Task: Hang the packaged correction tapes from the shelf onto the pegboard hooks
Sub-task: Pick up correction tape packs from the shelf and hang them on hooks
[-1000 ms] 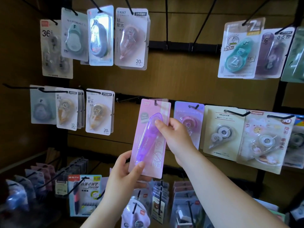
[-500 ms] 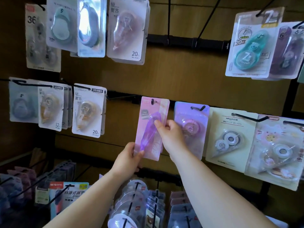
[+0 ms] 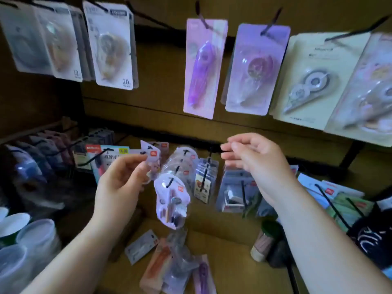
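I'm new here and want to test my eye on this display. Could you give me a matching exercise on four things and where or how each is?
Things:
1 pen pack
2 cream pack
3 right hand
4 loose packs

Places or states:
A lying flat, lowest in view
B on a hook, left of the lilac pack
C on a hook, right of the lilac pack
D holding nothing

Pairs: 1-B, 2-C, 3-D, 4-A

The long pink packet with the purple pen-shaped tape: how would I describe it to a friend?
On the brown pegboard wall, follow the topmost row of hooks in view. Near its middle hangs a narrow pink card holding a purple pen-shaped correction tape. It is slimmer than the wide lilac card with a round tape beside it, and the row's only pen shape.
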Demonstrator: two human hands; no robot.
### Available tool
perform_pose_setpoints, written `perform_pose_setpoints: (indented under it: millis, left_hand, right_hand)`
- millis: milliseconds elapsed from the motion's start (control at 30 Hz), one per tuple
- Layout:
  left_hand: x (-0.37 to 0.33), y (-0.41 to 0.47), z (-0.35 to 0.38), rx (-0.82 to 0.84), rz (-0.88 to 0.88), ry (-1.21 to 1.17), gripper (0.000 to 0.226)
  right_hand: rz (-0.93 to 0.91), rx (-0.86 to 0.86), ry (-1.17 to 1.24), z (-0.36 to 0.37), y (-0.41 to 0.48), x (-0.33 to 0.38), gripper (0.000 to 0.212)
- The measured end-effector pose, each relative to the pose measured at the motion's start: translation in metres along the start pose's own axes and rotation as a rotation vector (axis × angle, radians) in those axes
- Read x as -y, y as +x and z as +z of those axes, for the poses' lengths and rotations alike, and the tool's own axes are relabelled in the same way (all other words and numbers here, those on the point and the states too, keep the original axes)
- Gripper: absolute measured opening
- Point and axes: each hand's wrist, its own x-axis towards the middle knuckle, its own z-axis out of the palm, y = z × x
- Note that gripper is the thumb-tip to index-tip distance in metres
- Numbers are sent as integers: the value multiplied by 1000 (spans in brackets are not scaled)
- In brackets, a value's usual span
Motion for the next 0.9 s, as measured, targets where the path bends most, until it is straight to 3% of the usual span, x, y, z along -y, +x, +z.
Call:
perform_pose_setpoints:
  millis: [233, 333, 400, 533, 600, 700, 900]
  left_hand:
    - [87, -104, 14, -78, -352, 39, 29]
    - [151, -124, 44, 204, -651, 211, 29]
    - [190, -131, 62, 349, -771, 341, 32]
    - [243, -131, 83, 477, -836, 534, 14]
    - [263, -126, 91, 505, -864, 588, 30]
    - [290, -119, 99, 507, -917, 582, 37]
    - [329, -105, 111, 397, -1037, 459, 44]
  right_hand:
    - [385, 151, 167, -12, -95, -120, 24]
    - [686, 190, 139, -6, -113, -188, 20]
    - [852, 189, -5, 3, -121, -239, 15]
    - [918, 252, -252, 19, -116, -310, 7]
    - [945, 249, -292, 25, -105, -331, 19]
    - [1036, 171, -297, 31, -95, -364, 34]
    - [1212, 96, -170, 39, -96, -403, 31]
